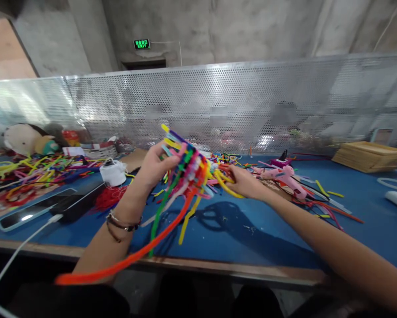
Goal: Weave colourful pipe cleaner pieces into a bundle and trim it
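Note:
My left hand (156, 165) is raised above the table and closed around a bundle of many-coloured pipe cleaners (188, 168). Their fuzzy stems cross each other in a clump. From it a long orange pipe cleaner (145, 251) trails toward me, and green, white and yellow ends hang down. Just right of the clump, my right hand (243, 181) has its fingers bent around yellow loops (222, 182) that look like scissor handles. Blades cannot be made out clearly. A shadow with looped shapes falls on the blue table (251, 243) below.
Piles of pipe cleaners (52, 170) spread at left, near a phone (29, 212), a black box (77, 203) with a white cable and a white spool-like object (113, 172). At right lie a pink glue gun (286, 176) and wooden trays (370, 154). A perforated metal screen (185, 101) stands behind.

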Available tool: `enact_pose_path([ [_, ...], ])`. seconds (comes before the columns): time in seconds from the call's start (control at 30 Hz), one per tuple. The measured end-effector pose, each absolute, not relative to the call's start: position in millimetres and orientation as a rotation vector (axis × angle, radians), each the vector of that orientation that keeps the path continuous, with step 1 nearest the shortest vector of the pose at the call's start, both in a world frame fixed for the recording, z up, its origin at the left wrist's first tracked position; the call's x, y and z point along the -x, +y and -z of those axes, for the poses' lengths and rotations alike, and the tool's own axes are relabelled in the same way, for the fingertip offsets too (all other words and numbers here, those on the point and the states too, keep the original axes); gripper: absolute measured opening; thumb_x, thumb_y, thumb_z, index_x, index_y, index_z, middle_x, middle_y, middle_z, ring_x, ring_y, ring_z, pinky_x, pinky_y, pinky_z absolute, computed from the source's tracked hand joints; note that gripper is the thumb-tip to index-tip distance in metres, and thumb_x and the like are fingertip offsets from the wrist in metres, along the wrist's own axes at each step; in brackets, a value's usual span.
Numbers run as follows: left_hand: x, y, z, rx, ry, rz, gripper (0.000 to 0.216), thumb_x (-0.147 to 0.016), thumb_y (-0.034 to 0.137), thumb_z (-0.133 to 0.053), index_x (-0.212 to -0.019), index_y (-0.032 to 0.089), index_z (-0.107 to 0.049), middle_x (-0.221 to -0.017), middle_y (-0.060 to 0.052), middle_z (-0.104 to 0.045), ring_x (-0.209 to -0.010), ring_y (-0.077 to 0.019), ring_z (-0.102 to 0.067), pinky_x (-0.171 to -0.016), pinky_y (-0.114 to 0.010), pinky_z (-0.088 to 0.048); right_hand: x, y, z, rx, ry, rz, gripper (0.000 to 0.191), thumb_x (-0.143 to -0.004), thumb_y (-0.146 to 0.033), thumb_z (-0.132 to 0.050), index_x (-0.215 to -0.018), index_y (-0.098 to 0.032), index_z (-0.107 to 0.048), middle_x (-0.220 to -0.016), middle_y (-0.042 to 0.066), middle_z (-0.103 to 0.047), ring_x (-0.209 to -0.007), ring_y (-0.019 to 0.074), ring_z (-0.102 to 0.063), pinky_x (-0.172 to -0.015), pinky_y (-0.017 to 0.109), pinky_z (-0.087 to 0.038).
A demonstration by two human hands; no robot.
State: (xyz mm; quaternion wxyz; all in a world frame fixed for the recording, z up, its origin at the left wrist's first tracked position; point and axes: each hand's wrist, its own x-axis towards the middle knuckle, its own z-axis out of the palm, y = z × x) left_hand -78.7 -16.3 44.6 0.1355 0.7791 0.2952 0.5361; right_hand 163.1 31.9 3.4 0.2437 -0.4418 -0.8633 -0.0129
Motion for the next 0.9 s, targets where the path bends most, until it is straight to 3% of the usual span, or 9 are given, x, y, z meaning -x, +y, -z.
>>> enact_pose_path([
  [0.1,61.5,-13.9,-40.2,-2.283,0.894,-1.515,0.026,-0.066,0.038,-0.06,-0.079,0.015,-0.056,-0.071,0.0,-0.059,-0.065,-0.0126,-0.054,-0.058,-0.022,-0.042,-194.7,38.1,4.6,1.246,-2.204,-0.071,0.011,-0.074,-0.03,-0.038,-0.074,-0.019,-0.039,-0.061,-0.001,-0.044,-0.052,0.0121,-0.043,-0.048,0.025,-0.037],
  [0.2,49.3,-13.1,-33.8,-2.351,0.92,-1.492,0.019,-0.064,0.032,-0.061,-0.07,0.014,-0.055,-0.072,0.0,-0.059,-0.066,-0.0118,-0.053,-0.059,-0.02,-0.041,-204.6,31.1,7.0,1.199,-2.133,-0.174,0.018,-0.077,-0.035,-0.032,-0.081,-0.019,-0.037,-0.065,-0.001,-0.042,-0.053,0.0112,-0.042,-0.05,0.025,-0.04],
  [0.33,46.6,-12.4,-25.8,-2.29,0.879,-1.5,0.016,-0.068,0.03,-0.059,-0.069,0.015,-0.054,-0.068,0.001,-0.056,-0.061,-0.0094,-0.05,-0.057,-0.018,-0.041,-196.9,6.8,-0.4,1.027,-2.17,-0.277,0.034,-0.072,-0.044,-0.045,-0.093,-0.019,-0.037,-0.076,0.001,-0.046,-0.063,0.0132,-0.045,-0.054,0.026,-0.041],
  [0.5,50.0,-9.6,-22.6,-2.151,0.935,-1.584,0.017,-0.067,0.031,-0.059,-0.067,0.015,-0.052,-0.057,0.004,-0.05,-0.049,-0.0072,-0.044,-0.05,-0.017,-0.039,-188.9,-9.5,0.7,0.926,-2.286,-0.112,0.06,-0.058,-0.045,-0.063,-0.102,-0.017,-0.034,-0.091,0.008,-0.048,-0.077,0.0193,-0.048,-0.064,0.032,-0.043],
  [0.7,46.6,-8.9,-20.9,-2.172,0.766,-1.612,0.022,-0.067,0.034,-0.062,-0.065,0.015,-0.052,-0.062,0.002,-0.054,-0.054,-0.0075,-0.046,-0.052,-0.016,-0.041,-186.2,-10.5,7.2,0.922,-2.368,-0.036,0.052,-0.06,-0.055,-0.058,-0.091,-0.017,-0.038,-0.076,0.005,-0.051,-0.06,0.0163,-0.047,-0.053,0.03,-0.041],
  [0.9,42.9,-9.5,-16.9,-2.182,0.768,-1.598,0.027,-0.067,0.041,-0.063,-0.066,0.015,-0.055,-0.064,0.001,-0.055,-0.056,-0.0086,-0.048,-0.054,-0.017,-0.042,-186.9,-12.4,5.8,0.881,-2.385,0.124,0.041,-0.068,-0.05,-0.048,-0.09,-0.016,-0.039,-0.08,0.01,-0.057,-0.065,0.0209,-0.054,-0.054,0.032,-0.042],
])
